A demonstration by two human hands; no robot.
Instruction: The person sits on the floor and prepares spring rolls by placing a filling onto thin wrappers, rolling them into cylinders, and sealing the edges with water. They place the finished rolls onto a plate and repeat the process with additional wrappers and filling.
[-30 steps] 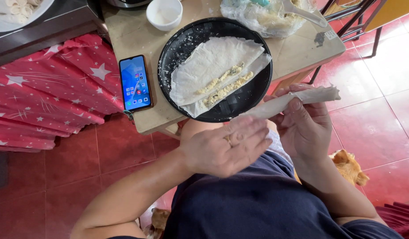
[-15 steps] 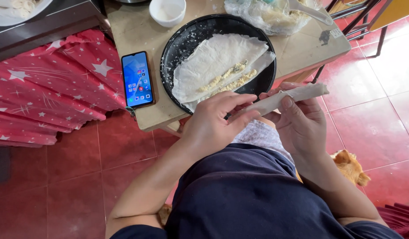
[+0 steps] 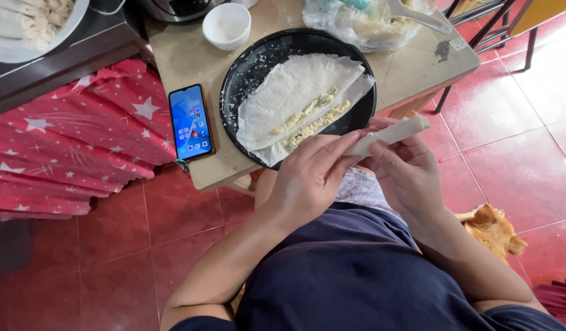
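Observation:
My left hand and my right hand both hold a thin white rolled wrapper above my lap, just off the table's near edge. The left fingers pinch its lower left end; the right hand cradles its middle from below. Beyond the hands a black round pan sits on the small tan table. In the pan lie two pale wrappers, each with a line of yellowish filling.
A smartphone with its screen lit lies left of the pan. A white bowl and a plastic bag of filling with a spoon stand at the back. A red starred cloth hangs at left. An orange cat lies on the red tiles.
My left hand rose from my lap to the roll's lower end and now pinches it. The right hand has kept the roll throughout.

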